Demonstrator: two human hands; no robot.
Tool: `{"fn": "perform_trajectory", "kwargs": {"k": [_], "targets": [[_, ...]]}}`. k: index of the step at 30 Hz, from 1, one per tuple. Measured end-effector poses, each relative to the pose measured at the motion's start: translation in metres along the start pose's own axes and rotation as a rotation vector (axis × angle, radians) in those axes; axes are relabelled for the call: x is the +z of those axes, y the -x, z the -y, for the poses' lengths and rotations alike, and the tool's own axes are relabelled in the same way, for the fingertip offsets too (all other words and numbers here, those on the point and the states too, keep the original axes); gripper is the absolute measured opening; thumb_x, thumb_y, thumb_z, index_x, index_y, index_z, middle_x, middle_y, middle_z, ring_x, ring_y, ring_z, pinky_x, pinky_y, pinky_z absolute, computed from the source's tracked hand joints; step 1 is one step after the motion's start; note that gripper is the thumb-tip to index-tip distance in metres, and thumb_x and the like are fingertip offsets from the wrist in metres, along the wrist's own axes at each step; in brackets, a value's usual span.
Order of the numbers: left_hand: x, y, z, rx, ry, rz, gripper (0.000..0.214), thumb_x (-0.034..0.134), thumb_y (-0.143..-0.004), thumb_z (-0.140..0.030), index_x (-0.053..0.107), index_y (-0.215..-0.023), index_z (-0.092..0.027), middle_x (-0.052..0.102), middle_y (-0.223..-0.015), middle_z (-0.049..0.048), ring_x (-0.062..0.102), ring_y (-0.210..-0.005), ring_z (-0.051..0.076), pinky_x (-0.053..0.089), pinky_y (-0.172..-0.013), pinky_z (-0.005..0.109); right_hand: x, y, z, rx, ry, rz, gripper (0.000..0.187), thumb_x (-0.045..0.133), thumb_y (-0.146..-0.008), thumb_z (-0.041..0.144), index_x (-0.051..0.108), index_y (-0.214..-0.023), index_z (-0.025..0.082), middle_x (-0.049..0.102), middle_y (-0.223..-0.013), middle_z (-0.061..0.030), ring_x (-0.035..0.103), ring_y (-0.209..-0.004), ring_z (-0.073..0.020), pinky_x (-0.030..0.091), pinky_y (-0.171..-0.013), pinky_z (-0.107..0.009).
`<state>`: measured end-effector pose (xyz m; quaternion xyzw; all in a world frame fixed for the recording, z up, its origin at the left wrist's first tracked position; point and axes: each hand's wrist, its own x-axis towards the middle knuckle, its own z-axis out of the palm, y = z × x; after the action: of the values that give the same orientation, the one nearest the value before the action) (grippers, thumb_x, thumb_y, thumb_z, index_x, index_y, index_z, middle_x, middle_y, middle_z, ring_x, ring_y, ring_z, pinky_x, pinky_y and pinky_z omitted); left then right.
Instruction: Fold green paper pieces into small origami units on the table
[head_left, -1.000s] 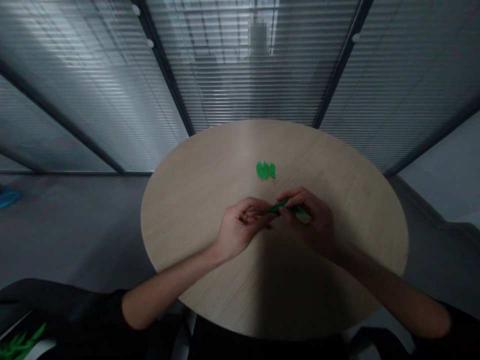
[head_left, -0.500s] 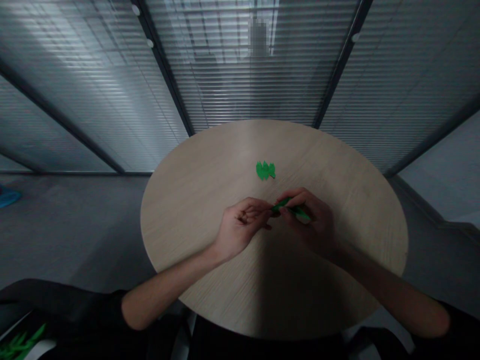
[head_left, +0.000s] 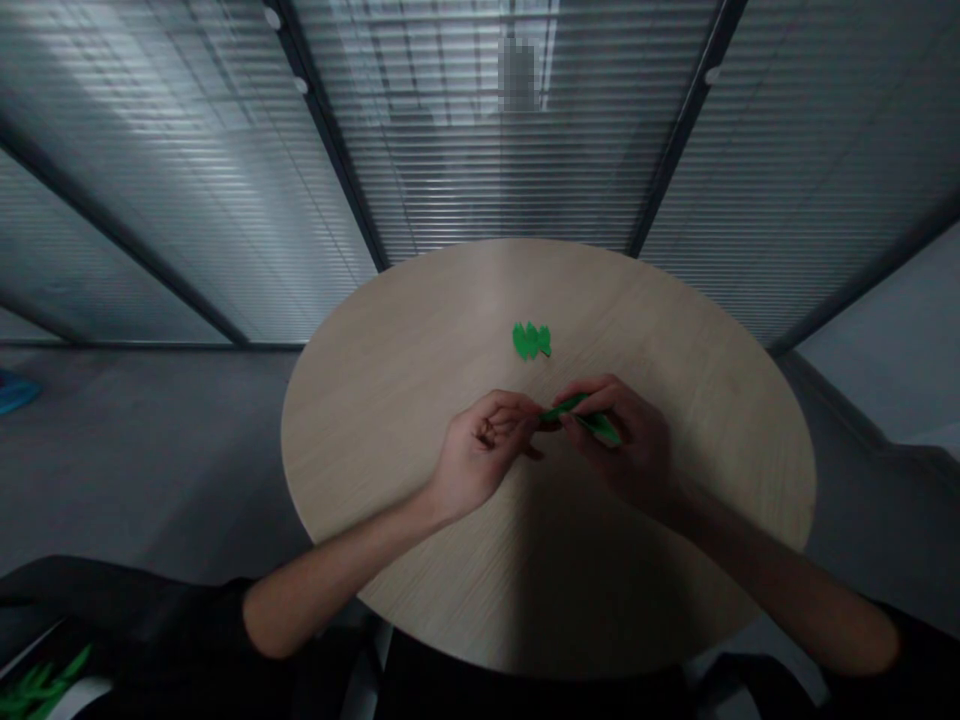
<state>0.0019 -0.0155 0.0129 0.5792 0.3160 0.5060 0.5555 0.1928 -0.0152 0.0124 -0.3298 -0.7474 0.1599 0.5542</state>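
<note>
Right here in the middle of the shot, the right hand point(head_left: 622, 445) has a narrow, bright green strip point(head_left: 589, 414) pinched between thumb and fingers, the fingers curled closed around it. It's a glossy, leaf-like sliver, tapered at the ends and slightly angled across the hand, with a paler shine near the right fingertips. The left hand point(head_left: 484, 450) comes in from the other side, fingers loosely curled and half closed, their tips right up at the strip's left end, though whether they actually grip it, I can't tell from here. Both hands hover over the round wooden table point(head_left: 390, 400), with dark shadow falling on the wood below them. Just ahead, a small cluster of leaf-shaped green pieces point(head_left: 531, 341) lies flat on the tabletop, overlapping with pointed edges. Down in the bottom left corner, past a black sleeve point(head_left: 150, 610), more green pieces point(head_left: 37, 685) sit off the table. Out on the grey floor point(head_left: 150, 470) there's a blue object point(head_left: 11, 392), and behind it all runs a glass wall with blinds point(head_left: 487, 170).
</note>
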Motion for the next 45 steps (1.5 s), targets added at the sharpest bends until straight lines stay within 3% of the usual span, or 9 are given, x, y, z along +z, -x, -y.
{"fn": "perform_trajectory", "kwargs": {"k": [12,21,28,40,45], "targets": [[-0.0002,-0.0003,0.0023,-0.009,-0.04,0.027,0.031,0.077,-0.084,-0.029,0.068,-0.11,-0.014,0.078,-0.104,0.011,0.077,-0.082,0.02,0.067,-0.063,0.025,0.0015,-0.0006,-0.0003,-0.017,-0.026,0.033,0.009,0.068,-0.091,0.018,0.061,-0.091,0.024,0.07,-0.098,-0.0041,0.069,-0.086,-0.0173,0.056,-0.075,-0.033],[-0.0023,0.0006,0.0001,0.013,-0.11,0.003,0.021,0.072,-0.089,-0.029,0.077,-0.103,-0.014,0.081,-0.092,0.0099,0.078,-0.073,0.02,0.068,-0.066,0.028,0.0014,0.0014,-0.0029,0.039,-0.019,0.058,0.007,0.068,-0.092,0.02,0.062,-0.094,0.024,0.07,-0.102,-0.0052,0.069,-0.09,-0.0179,0.056,-0.079,-0.036],[-0.0012,0.0017,-0.0004,0.007,-0.12,0.007,0.022,0.071,-0.09,-0.031,0.078,-0.102,-0.014,0.081,-0.092,0.0105,0.079,-0.077,0.021,0.068,-0.067,0.03,0.0031,0.0049,-0.0055,0.14,-0.11,0.038,0.007,0.069,-0.091,0.023,0.062,-0.092,0.023,0.067,-0.105,-0.0055,0.068,-0.089,-0.0177,0.059,-0.07,-0.032],[-0.0027,0.0048,-0.0002,0.028,-0.152,0.024,0.018,0.072,-0.088,-0.024,0.078,-0.103,-0.014,0.081,-0.091,0.0094,0.078,-0.076,0.018,0.066,-0.068,0.025,0.0052,0.0045,-0.0022,0.187,-0.176,0.033,0.013,0.068,-0.092,0.019,0.059,-0.099,0.024,0.064,-0.102,-0.0033,0.067,-0.084,-0.0155,0.059,-0.072,-0.03],[-0.0024,0.0042,-0.0008,0.035,-0.194,-0.006,0.019,0.077,-0.085,-0.025,0.078,-0.099,-0.013,0.08,-0.087,0.0089,0.076,-0.066,0.016,0.063,-0.06,0.022,0.0066,0.0047,-0.0014,0.172,-0.144,0.032,0.018,0.068,-0.091,0.018,0.058,-0.105,0.025,0.064,-0.101,-0.0028,0.067,-0.088,-0.0161,0.059,-0.078,-0.031]]}}
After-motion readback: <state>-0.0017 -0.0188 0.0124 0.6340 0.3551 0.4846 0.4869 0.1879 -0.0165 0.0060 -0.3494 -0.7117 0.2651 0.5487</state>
